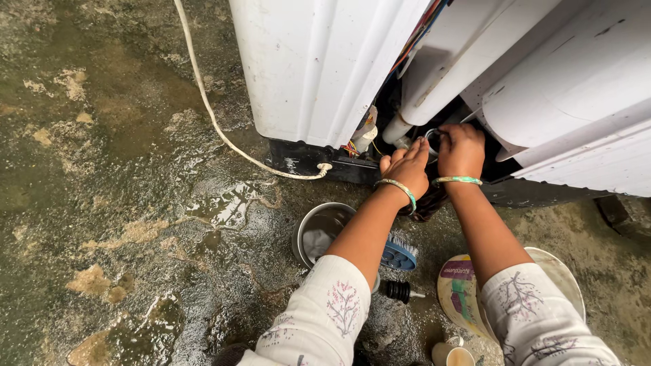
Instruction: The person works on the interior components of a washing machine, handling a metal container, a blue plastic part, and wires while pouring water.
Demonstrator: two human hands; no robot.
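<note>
- head view: washing machine (319, 68), white and opened at its lower back, stands just beyond both hands; coloured wires (413, 37) run down inside the gap above them.
- left hand (407, 169) is curled, fingers bent toward the dark opening at the machine's base; whether it grips anything cannot be told. a green and gold bangle (400, 188) sits on its wrist.
- right hand (461, 149) is clenched around a small metal ring-shaped clamp (430, 135) beside a pale hose end (397, 129), just left of its knuckles.
- steel bowl (319, 230) rests on the wet concrete floor (122, 169) below the left forearm, with a blue brush (399, 254) and a black-handled screwdriver (400, 291) near that arm's elbow.
- white cord (210, 115) trails across the floor, well left of the left hand.
- printed plastic tub (461, 291) lies under the right forearm.
</note>
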